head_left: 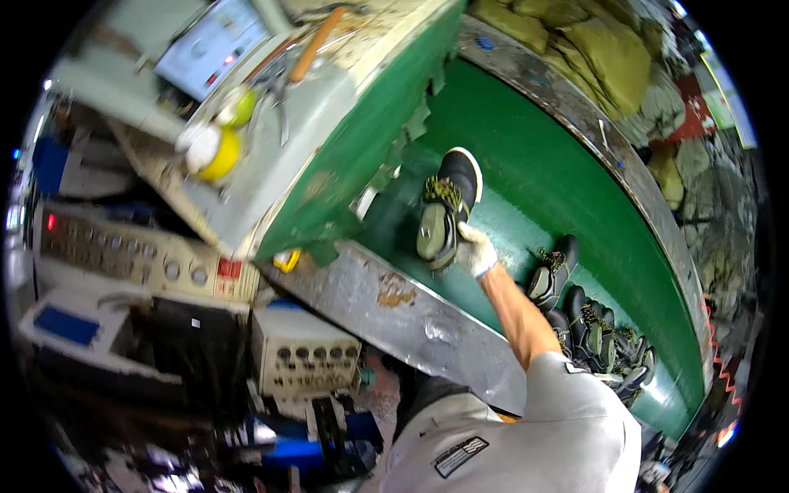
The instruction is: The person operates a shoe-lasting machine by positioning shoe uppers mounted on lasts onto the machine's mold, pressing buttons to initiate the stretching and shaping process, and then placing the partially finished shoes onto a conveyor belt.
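In the head view, my right hand (475, 251) wears a pale work glove and holds a dark shoe (452, 179) by the side near its heel. The fingers are partly hidden behind the shoe. This shoe has a white sole edge, black-and-yellow laces and a grey-green patch around its opening; its toe points away from me. It is at the green trough (501, 135), beside the ragged edge of a green-sided bench. My left hand is out of view. Nearer my forearm, another laced shoe (552, 275) lies apart from a cluster of similar shoes (593, 333).
A worn metal ledge (411, 296) runs between me and the trough. On the bench top (337, 94) lie a wooden-handled tool (316, 45), pliers and a yellow-and-white container (215, 154). Control panels (308, 353) stand at left. Olive sacks (604, 66) pile up beyond the far rim; a red coiled cord hangs right.
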`<state>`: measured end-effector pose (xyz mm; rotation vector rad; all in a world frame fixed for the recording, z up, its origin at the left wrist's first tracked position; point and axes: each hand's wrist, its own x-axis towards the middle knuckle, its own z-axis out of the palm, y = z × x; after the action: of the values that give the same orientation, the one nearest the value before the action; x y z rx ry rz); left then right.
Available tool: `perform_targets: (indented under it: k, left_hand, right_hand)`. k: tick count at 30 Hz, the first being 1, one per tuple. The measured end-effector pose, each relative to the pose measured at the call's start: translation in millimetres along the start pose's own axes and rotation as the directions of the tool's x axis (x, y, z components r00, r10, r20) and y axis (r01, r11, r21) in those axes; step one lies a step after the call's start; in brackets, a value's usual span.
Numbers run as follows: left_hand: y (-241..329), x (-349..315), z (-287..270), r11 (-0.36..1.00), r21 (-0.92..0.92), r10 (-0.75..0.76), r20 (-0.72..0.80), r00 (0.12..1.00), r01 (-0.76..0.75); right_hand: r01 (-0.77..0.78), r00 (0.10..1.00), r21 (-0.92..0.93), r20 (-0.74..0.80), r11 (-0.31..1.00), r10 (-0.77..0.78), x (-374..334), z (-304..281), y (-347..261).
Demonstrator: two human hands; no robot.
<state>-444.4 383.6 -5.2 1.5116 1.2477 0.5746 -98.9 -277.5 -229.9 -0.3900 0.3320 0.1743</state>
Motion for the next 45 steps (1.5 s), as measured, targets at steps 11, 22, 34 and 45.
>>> perform_targets:
  k: [11, 22, 34, 45]
  left_hand:
    - [31.9, -17.7, 5.1, 0.960, 0.177, 0.224, -0.030, 0.974, -0.216]
    - [44.9, 13.5, -46.9, 0.954, -0.282, 0.028, 0.437, 0.899, 0.107]
    - [24.1, 89.8, -59.6, 0.850, -0.525, 0.058, 0.180, 0.982, 0.046]
    - [-6.0, 53.8, -31.7, 0.687, -0.561, -0.253, 0.412, 0.876, 0.462]
  right_hand:
    - [-0.501, 0.811, -0.400, 0.091, 0.767, 0.578, -173.4, 220.2, 251.4]
    - [-0.589, 0.566, -0.573, 0.211, 0.570, 0.797, -253.1, 332.4, 413.4]
    - [-0.527, 0.739, -0.574, 0.055, 0.627, 0.672, -252.6, 379.4, 522.7]
    - [-0.240, 0.855, -0.755, 0.134, 0.610, 0.502, -237.8, 361.8, 568.9]
